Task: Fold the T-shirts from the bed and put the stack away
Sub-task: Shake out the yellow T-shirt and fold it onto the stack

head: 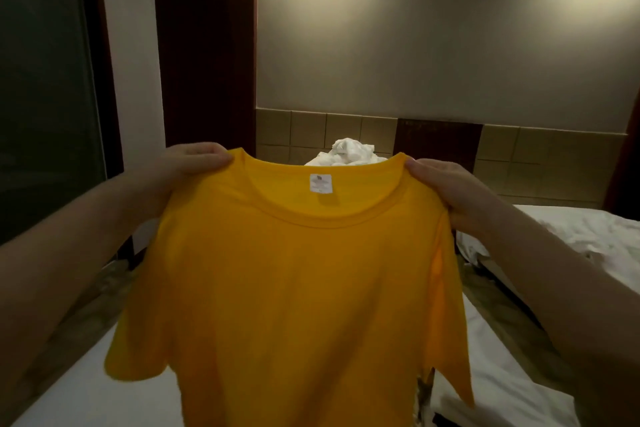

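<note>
A yellow T-shirt [291, 288] hangs spread out in front of me above the white bed [104, 392]. My left hand [194, 163] grips its left shoulder by the collar. My right hand [446, 191] grips the right shoulder. The neck opening faces me, with a small white label [321, 183] inside the collar. Both sleeves hang down, and the hem drops out of view at the bottom. A bit of patterned cloth [425, 392] shows under the shirt's lower right edge.
A heap of white bedding [349, 152] lies at the head of the bed against the tiled headboard [554, 163]. A second white bed [571, 232] stands to the right, across a narrow floor gap. A dark glass panel [45, 80] is on the left.
</note>
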